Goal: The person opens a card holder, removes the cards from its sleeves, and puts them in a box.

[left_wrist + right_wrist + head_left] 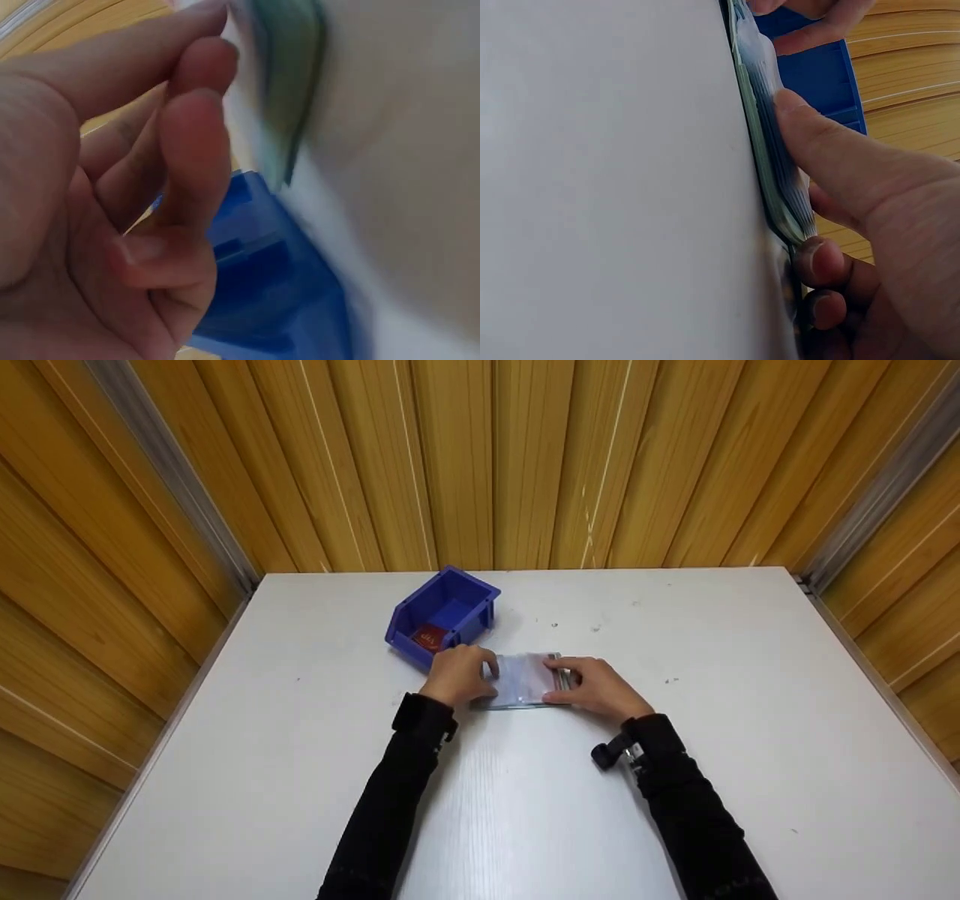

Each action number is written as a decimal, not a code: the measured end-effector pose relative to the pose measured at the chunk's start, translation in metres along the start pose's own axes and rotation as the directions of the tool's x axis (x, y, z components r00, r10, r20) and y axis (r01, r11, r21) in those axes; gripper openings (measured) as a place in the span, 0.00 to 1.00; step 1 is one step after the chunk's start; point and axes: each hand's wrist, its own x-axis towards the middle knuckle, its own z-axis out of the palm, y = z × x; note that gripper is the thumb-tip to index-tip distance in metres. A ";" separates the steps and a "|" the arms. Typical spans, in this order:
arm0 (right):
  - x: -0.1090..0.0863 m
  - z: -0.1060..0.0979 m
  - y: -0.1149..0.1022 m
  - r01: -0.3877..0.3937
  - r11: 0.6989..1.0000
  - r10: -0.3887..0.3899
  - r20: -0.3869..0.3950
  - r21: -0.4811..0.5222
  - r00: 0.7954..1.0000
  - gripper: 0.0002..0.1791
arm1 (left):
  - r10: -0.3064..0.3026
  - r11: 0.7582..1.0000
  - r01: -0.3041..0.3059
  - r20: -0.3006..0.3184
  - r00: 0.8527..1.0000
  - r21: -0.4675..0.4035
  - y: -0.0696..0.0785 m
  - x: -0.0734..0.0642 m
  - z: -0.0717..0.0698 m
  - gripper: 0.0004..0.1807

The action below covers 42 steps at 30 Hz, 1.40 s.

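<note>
A flat stack of thin clear plastic sleeves [520,681] lies on the white table, with a greenish layer [759,142] underneath. At its right end my right hand [596,688] grips it, the thumb [817,135] on the near edge and curled fingers [826,262] at the end. My left hand [459,675] holds the left end between bent thumb and fingers; in the left wrist view, blur partly obscures this contact. Just behind the left hand stands a blue bin [474,628] with a small dark-red item [429,637] inside.
The white table [225,750] reaches back to a wood-patterned wall [525,465]. Similar panels stand at the left and right sides. The blue bin sits close to the stack's far left corner.
</note>
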 end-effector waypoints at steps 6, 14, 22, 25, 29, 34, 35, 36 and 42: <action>0.000 -0.001 -0.003 -0.013 1.000 0.013 0.003 -0.002 1.000 0.35 | -0.009 1.000 0.009 0.006 1.000 -0.002 -0.001 0.001 0.001 0.15; 0.000 0.004 -0.012 0.034 0.997 -0.027 -0.094 0.075 0.995 0.11 | 0.011 1.000 -0.011 0.021 1.000 -0.011 -0.003 0.000 0.005 0.13; 0.001 0.008 -0.019 0.094 0.985 -0.090 -0.034 0.142 0.995 0.14 | -0.047 0.994 0.046 -0.008 0.999 -0.100 0.000 0.001 0.002 0.17; 0.000 0.011 -0.024 0.136 0.988 -0.140 0.052 0.075 0.989 0.20 | -0.068 0.987 0.068 0.003 0.998 -0.147 0.003 0.001 -0.002 0.26; -0.001 0.016 -0.029 0.166 0.985 -0.159 0.111 -0.049 0.981 0.19 | -0.048 0.994 0.050 0.022 0.999 -0.101 0.006 -0.001 -0.003 0.28; -0.001 0.014 -0.025 0.122 0.983 -0.119 0.032 -0.139 0.992 0.24 | -0.035 0.999 0.034 -0.017 0.999 -0.013 0.005 -0.004 0.001 0.23; -0.001 0.013 -0.023 0.106 0.982 -0.106 0.011 -0.157 0.994 0.26 | -0.034 0.999 0.034 -0.028 0.999 -0.007 0.004 -0.004 0.001 0.22; -0.002 0.011 -0.021 0.083 0.981 -0.085 -0.005 -0.178 0.996 0.28 | -0.037 0.999 0.037 -0.032 0.999 -0.005 0.004 -0.004 0.002 0.21; -0.003 -0.001 -0.014 -0.020 0.975 0.020 -0.004 -0.220 1.000 0.37 | -0.067 0.998 0.067 -0.037 0.997 -0.009 0.000 -0.003 0.001 0.23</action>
